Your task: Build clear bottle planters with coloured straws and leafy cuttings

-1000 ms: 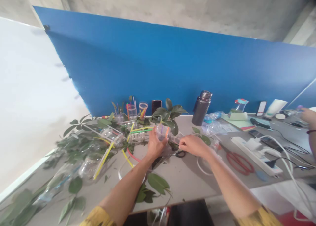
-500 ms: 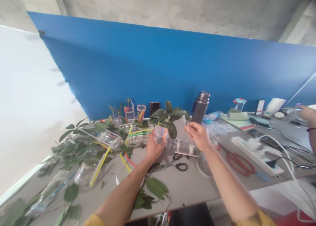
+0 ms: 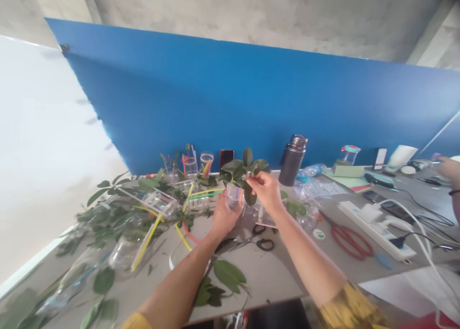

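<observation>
My left hand (image 3: 226, 214) is closed around a clear plastic cup (image 3: 234, 193) that has purple and orange straw pieces in or against it. A leafy green sprig (image 3: 235, 168) rises from the top of the cup. My right hand (image 3: 264, 190) is closed in a pinch at the sprig's right side, its fingertips among the leaves. Its fingers partly cover the stem there. Below the cup lie black-handled scissors (image 3: 264, 244), and a clear plastic bottle piece (image 3: 264, 216) is partly behind my right wrist.
Cut leaves and plastic bottles with straws (image 3: 147, 243) crowd the left side. A dark thermos (image 3: 293, 160) and a phone (image 3: 226, 160) stand by the blue partition (image 3: 230, 94). Right are red-handled shears (image 3: 352, 243), a power strip (image 3: 375, 231) and another person's hand (image 3: 449, 171).
My right hand has moved left, from beside the cup to the sprig's leaves. The left hand keeps its hold on the cup. Small leaves on the right, beyond my forearm, now show.
</observation>
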`<state>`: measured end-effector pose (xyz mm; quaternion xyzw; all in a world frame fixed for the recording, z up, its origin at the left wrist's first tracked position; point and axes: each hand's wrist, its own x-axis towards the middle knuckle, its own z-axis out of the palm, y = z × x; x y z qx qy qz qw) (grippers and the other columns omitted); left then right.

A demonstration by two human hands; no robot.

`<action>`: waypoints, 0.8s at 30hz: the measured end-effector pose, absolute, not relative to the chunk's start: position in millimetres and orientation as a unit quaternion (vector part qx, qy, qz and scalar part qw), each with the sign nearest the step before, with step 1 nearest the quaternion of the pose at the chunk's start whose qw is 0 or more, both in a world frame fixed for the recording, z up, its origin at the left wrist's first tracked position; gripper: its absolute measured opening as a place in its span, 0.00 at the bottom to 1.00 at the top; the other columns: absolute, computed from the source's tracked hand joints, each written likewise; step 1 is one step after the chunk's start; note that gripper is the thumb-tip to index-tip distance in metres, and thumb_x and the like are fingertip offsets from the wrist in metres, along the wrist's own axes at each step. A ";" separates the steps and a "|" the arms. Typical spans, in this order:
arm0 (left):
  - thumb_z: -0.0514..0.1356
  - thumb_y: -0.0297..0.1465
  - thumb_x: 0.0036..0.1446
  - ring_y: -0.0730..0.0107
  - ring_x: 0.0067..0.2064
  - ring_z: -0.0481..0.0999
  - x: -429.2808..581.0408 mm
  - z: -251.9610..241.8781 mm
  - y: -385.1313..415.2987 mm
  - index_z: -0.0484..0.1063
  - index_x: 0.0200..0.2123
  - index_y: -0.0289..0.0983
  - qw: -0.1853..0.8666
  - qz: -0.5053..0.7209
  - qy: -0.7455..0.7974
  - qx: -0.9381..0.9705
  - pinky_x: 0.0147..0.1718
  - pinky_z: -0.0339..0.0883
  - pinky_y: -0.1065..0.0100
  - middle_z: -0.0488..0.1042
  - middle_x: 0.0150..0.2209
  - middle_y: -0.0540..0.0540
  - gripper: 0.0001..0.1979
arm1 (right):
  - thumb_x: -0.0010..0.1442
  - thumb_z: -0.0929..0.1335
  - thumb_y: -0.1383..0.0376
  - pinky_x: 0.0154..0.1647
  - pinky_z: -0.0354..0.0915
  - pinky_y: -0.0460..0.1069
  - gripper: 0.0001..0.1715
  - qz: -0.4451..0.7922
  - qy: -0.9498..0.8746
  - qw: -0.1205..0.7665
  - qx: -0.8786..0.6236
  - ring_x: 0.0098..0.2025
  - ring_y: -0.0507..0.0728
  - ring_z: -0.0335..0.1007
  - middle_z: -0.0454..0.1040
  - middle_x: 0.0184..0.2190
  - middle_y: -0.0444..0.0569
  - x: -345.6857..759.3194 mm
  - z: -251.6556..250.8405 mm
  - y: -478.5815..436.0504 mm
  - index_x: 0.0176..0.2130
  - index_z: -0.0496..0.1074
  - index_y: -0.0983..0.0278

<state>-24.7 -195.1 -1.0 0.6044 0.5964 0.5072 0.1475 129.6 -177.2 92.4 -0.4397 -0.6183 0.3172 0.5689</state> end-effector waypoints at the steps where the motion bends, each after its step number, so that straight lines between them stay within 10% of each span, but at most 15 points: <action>1: 0.68 0.30 0.53 0.51 0.57 0.76 -24.3 -1.5 -194.7 0.67 0.60 0.39 0.147 0.506 0.598 0.603 0.59 0.69 0.52 0.75 0.54 0.38 0.31 | 0.53 0.72 0.50 0.24 0.62 0.46 0.17 0.317 -0.615 0.565 -0.449 0.21 0.53 0.69 0.70 0.18 0.41 130.5 92.7 -178.5 0.30 0.73 0.62; 24: 0.69 0.35 0.56 0.46 0.59 0.75 -13.8 0.0 -194.8 0.64 0.63 0.35 0.157 0.472 0.616 0.611 0.59 0.69 0.48 0.73 0.56 0.33 0.33 | 0.39 0.81 0.51 0.19 0.56 0.45 0.24 0.387 -0.563 0.572 -0.454 0.18 0.49 0.61 0.68 0.17 0.38 142.0 91.1 -169.1 0.27 0.72 0.63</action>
